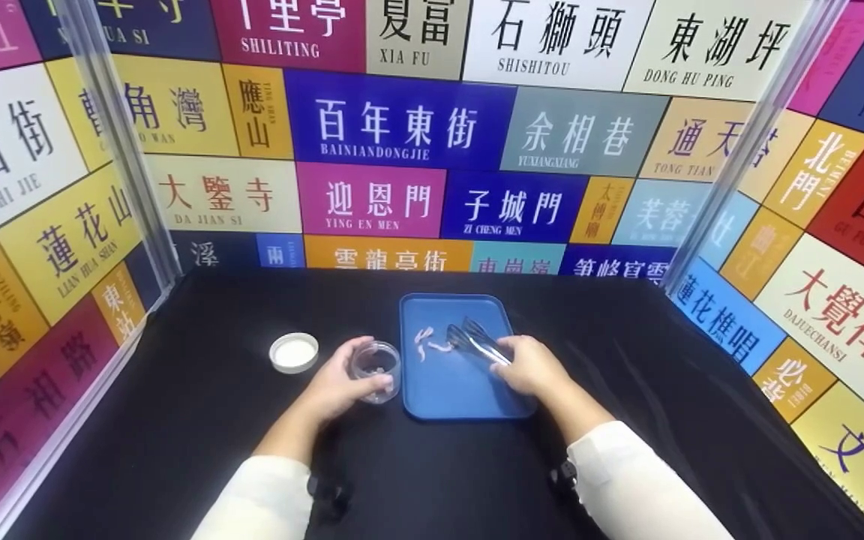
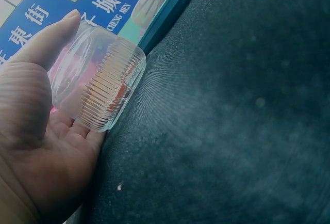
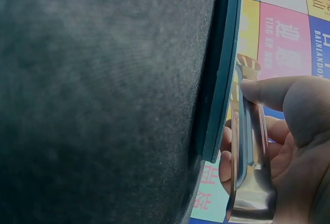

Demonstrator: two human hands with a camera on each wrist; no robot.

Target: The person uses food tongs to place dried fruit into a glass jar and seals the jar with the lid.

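Note:
My left hand [image 1: 342,379] holds a clear ribbed plastic jar [image 2: 105,79], thumb on one side and fingers round the other, at the left edge of a blue tray [image 1: 462,397]. A few small pale bits show inside the jar in the head view. My right hand [image 1: 533,366] grips metal tongs [image 3: 250,152] between thumb and fingers over the tray's right side. The heads of the tongs [image 1: 466,334] point left, close beside several pale pinkish strips [image 1: 424,341] lying on the tray.
A round white lid [image 1: 294,352] lies on the black tablecloth [image 1: 199,405] to the left of the jar. Panels printed with place names [image 1: 402,124] stand behind the table and on both sides. A tiny pale speck [image 2: 119,186] shows on the cloth near my left hand.

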